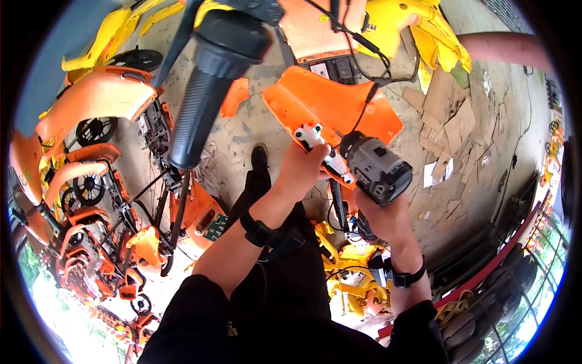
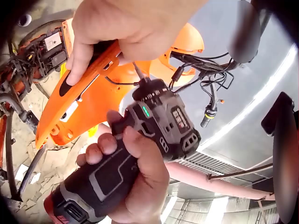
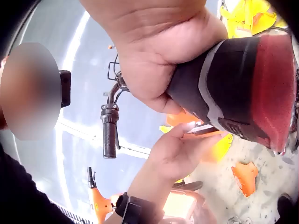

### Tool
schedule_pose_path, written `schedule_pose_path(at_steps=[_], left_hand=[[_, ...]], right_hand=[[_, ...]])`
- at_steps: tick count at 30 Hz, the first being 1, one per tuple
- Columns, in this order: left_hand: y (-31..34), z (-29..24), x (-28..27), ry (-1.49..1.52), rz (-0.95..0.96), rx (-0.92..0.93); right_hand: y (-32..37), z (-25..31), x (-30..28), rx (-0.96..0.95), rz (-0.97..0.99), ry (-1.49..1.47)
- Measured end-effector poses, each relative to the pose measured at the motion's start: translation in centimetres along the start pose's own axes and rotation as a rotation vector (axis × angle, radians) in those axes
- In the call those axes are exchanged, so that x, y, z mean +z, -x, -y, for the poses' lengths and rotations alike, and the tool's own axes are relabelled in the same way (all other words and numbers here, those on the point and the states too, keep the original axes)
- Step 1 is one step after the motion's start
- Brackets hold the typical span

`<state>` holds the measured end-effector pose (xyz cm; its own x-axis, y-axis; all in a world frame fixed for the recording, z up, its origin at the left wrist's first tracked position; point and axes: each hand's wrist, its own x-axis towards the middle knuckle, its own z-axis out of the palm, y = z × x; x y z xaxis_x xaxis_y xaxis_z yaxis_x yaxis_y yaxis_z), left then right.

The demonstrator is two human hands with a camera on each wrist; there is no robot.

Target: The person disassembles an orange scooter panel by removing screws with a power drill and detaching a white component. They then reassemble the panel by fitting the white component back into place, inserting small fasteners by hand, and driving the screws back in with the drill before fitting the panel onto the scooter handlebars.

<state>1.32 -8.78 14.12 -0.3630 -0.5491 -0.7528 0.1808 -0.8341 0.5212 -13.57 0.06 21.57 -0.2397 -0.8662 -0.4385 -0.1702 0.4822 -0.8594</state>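
Note:
My right hand (image 1: 388, 215) grips the handle of a black and grey cordless drill (image 1: 381, 168). In the left wrist view a small green light (image 2: 146, 110) glows on the drill, and its bit (image 2: 138, 71) reaches toward an orange plastic panel (image 2: 100, 105). My left hand (image 1: 301, 170) pinches the edge of this panel beside a pale bracket (image 1: 310, 134) with dark round spots. Seen from the right wrist, the drill's red-ended base (image 3: 273, 88) fills the right side, while the left hand (image 3: 175, 156) holds the panel below it.
A black handlebar grip (image 1: 203, 112) stands close on the left. Orange scooters (image 1: 82, 242) crowd the left side, with yellow body panels (image 1: 109, 30) at the back. Flattened cardboard (image 1: 448, 115) lies on the floor at right. A black cable (image 1: 364, 42) hangs above the panel.

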Motion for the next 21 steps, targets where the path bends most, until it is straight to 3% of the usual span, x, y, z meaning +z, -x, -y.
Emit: schedule_pose_path(at_steps=[5,21], left_hand=[[-0.7,0.1,-0.9,0.063,0.036,0.068],[-1.9,-0.3,-3.2,-0.266,0.154,0.089]], right_hand=[[-1.1,1.0,1.7,0.086,0.037,0.076],[-2.4,0.7,2.8,0.088,0.04,0.158]])
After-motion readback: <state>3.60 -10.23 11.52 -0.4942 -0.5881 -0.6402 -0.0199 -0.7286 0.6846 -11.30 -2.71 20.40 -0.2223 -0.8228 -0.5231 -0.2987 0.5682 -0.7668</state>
